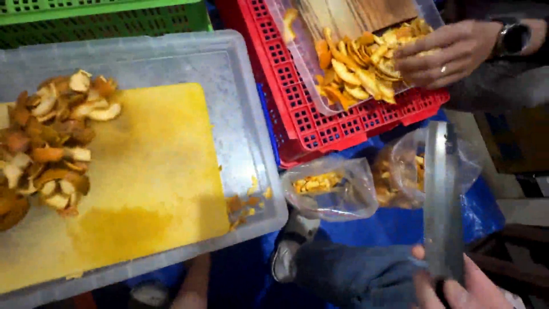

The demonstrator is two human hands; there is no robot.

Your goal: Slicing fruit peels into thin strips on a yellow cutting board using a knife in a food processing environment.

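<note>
My right hand (466, 289) at the bottom right grips the handle of a broad steel cleaver (443, 200), whose blade points up and away from me, over the plastic bags. My left hand is out of view. To the left lies a yellow cutting board (154, 171) inside a clear plastic bin (240, 97), with a heap of orange peel pieces (48, 143) on its left part. A few peel scraps (243, 205) lie in the bin beside the board.
Another person's hand (440, 54), with a ring and a wristwatch, rests on sliced peel (360, 68) in a clear tray on a red crate (320, 129). Two clear bags of peel (323, 186) (400, 171) sit on blue sheeting. A green crate (103, 23) stands behind.
</note>
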